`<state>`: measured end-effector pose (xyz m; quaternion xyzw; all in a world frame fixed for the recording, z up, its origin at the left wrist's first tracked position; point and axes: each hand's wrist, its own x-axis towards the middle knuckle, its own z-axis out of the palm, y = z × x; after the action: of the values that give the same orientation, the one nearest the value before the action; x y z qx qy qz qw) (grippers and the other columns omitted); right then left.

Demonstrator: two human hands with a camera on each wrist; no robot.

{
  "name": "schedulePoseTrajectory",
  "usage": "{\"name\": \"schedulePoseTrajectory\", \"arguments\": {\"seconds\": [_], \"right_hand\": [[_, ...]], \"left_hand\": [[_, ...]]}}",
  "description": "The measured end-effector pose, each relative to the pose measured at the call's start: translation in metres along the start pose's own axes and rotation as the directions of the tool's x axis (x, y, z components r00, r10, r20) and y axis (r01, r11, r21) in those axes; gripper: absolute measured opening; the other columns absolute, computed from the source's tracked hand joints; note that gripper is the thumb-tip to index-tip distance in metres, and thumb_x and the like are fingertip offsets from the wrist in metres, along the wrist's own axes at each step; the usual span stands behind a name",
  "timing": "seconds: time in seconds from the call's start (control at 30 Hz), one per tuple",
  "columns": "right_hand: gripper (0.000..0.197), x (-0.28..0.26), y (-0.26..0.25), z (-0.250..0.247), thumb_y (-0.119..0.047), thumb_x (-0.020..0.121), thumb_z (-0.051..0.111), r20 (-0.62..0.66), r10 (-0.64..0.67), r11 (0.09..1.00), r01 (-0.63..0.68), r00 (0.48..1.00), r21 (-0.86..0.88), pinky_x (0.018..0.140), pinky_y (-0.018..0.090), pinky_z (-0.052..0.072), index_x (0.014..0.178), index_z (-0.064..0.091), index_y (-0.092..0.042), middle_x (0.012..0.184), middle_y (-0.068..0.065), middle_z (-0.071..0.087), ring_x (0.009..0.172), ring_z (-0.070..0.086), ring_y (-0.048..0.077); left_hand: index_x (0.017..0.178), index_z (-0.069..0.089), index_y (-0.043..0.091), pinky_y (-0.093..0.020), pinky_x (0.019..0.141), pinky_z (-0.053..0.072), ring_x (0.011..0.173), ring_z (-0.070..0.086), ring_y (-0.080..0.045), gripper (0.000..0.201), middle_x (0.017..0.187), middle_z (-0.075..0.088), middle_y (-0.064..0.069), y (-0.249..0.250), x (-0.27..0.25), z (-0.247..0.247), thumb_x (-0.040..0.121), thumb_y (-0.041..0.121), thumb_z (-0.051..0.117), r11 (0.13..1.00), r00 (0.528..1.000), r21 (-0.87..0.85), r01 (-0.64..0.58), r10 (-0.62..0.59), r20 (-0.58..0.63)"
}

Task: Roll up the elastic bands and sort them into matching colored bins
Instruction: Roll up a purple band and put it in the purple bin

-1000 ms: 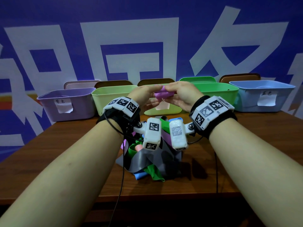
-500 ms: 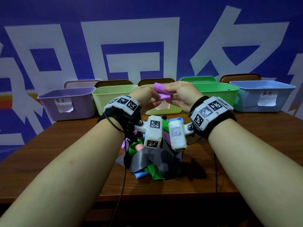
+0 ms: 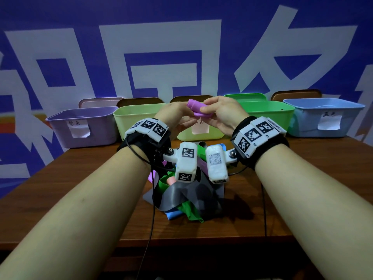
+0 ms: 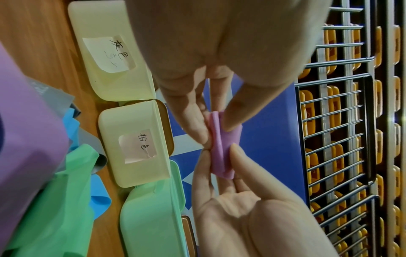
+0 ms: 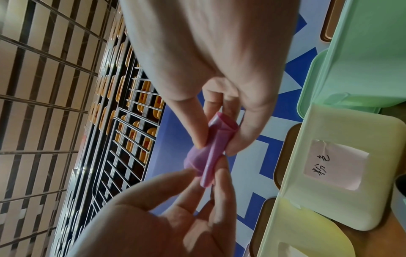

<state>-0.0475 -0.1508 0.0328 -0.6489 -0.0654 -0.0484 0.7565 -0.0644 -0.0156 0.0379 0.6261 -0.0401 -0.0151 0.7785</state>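
A purple elastic band (image 3: 196, 109), rolled into a short thick roll, is held in the air above the table in front of the bins. My left hand (image 3: 182, 116) pinches its left part between thumb and fingers, as the left wrist view shows at the band (image 4: 222, 139). My right hand (image 3: 208, 110) pinches the right part; in the right wrist view its thumb and fingers clamp the roll (image 5: 216, 142). A loose flap runs along the roll. The purple bin (image 3: 60, 122) stands at the far left of the row.
A tangled pile of grey, green, blue and pink bands (image 3: 187, 199) lies on the wooden table (image 3: 80, 170) under my wrists. Behind stand a light green bin (image 3: 139, 118), a pale bin with a pink label (image 3: 214, 135), a green bin (image 3: 270, 116) and a blue bin (image 3: 323, 118).
Both hands have lifted the purple roll slightly and turned it, so its left end now tilts upward. The pile and bins have not moved.
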Motion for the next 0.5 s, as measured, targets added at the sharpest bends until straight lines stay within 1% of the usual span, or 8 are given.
{"name": "schedulePoseTrajectory", "arguments": {"seconds": [0.07,0.13,0.17,0.2,0.27,0.33,0.43,0.5], "right_hand": [[0.021,0.0007,0.0001,-0.0010,0.013,0.083,0.058,0.017,-0.010,1.000,0.010,1.000,0.002,0.075,0.031,0.057,0.086,0.056,-0.008,0.100,0.015,0.057,0.093,0.061,0.027],[0.025,0.0004,0.0027,-0.0006,0.017,0.082,0.055,0.033,-0.033,0.999,0.033,0.999,-0.018,0.076,0.031,0.054,0.083,0.055,-0.008,0.095,0.013,0.057,0.091,0.059,0.027],[0.026,0.0000,0.0043,0.0000,0.019,0.081,0.054,0.037,-0.047,0.998,0.048,0.998,-0.027,0.077,0.030,0.054,0.081,0.055,-0.008,0.093,0.013,0.056,0.090,0.059,0.027],[0.027,-0.0004,0.0055,0.0006,0.020,0.081,0.053,0.041,-0.062,0.997,0.063,0.997,-0.034,0.076,0.029,0.054,0.080,0.055,-0.008,0.091,0.012,0.056,0.089,0.058,0.026],[0.030,-0.0007,0.0070,0.0008,0.022,0.079,0.053,0.049,-0.093,0.995,0.095,0.994,-0.037,0.067,0.023,0.055,0.080,0.056,-0.008,0.090,0.011,0.056,0.086,0.059,0.024],[0.033,0.0000,0.0079,-0.0006,0.023,0.078,0.053,0.057,-0.115,0.993,0.117,0.992,-0.031,0.062,0.019,0.053,0.084,0.057,-0.009,0.092,0.010,0.057,0.082,0.059,0.020],[0.039,0.0003,0.0071,-0.0015,0.024,0.076,0.055,0.063,-0.137,0.990,0.138,0.989,-0.011,0.061,0.018,0.052,0.089,0.058,-0.012,0.092,0.009,0.056,0.078,0.059,0.017],[0.040,-0.0015,0.0046,-0.0018,0.024,0.076,0.056,0.064,-0.144,0.990,0.143,0.988,0.016,0.063,0.020,0.052,0.093,0.057,-0.013,0.093,0.010,0.056,0.076,0.060,0.017]], "left_hand": [[0.105,0.061,0.001,-0.024,0.073,0.056,0.078,0.067,-0.021,0.017,0.086,0.063,-0.012,0.0004,-0.0006,-0.0010,0.090,0.004,0.055,0.999,1.000,-0.037,0.014,-0.015,-0.006],[0.102,0.062,0.004,-0.022,0.071,0.056,0.069,0.065,-0.016,0.024,0.079,0.062,-0.008,-0.0006,0.0006,-0.0017,0.091,0.025,0.064,0.998,0.999,0.029,0.051,-0.052,0.010],[0.101,0.063,0.005,-0.020,0.068,0.056,0.066,0.064,-0.014,0.027,0.077,0.062,-0.007,-0.0011,0.0010,-0.0018,0.090,0.029,0.065,0.995,0.997,0.069,0.069,-0.070,0.017],[0.098,0.063,0.005,-0.018,0.066,0.055,0.065,0.062,-0.013,0.024,0.076,0.061,-0.007,-0.0011,0.0004,-0.0019,0.091,0.028,0.065,0.993,0.996,0.092,0.080,-0.083,0.022],[0.095,0.063,0.006,-0.017,0.064,0.055,0.067,0.059,-0.013,0.016,0.079,0.062,-0.009,-0.0004,-0.0004,-0.0031,0.092,0.022,0.062,0.989,0.994,0.108,0.100,-0.104,0.026],[0.095,0.064,0.006,-0.018,0.066,0.056,0.067,0.064,-0.013,0.013,0.082,0.065,-0.009,0.0003,-0.0012,-0.0046,0.092,0.019,0.063,0.987,0.991,0.110,0.120,-0.124,0.038],[0.098,0.064,0.008,-0.021,0.070,0.056,0.068,0.066,-0.012,0.015,0.085,0.067,-0.007,0.0016,-0.0019,-0.0066,0.093,0.022,0.061,0.978,0.989,0.172,0.122,-0.134,0.062],[0.100,0.064,0.012,-0.025,0.077,0.054,0.072,0.066,-0.012,0.016,0.084,0.067,-0.003,0.0036,-0.0043,-0.0073,0.093,0.027,0.061,0.967,0.989,0.228,0.113,-0.132,0.067]]}}
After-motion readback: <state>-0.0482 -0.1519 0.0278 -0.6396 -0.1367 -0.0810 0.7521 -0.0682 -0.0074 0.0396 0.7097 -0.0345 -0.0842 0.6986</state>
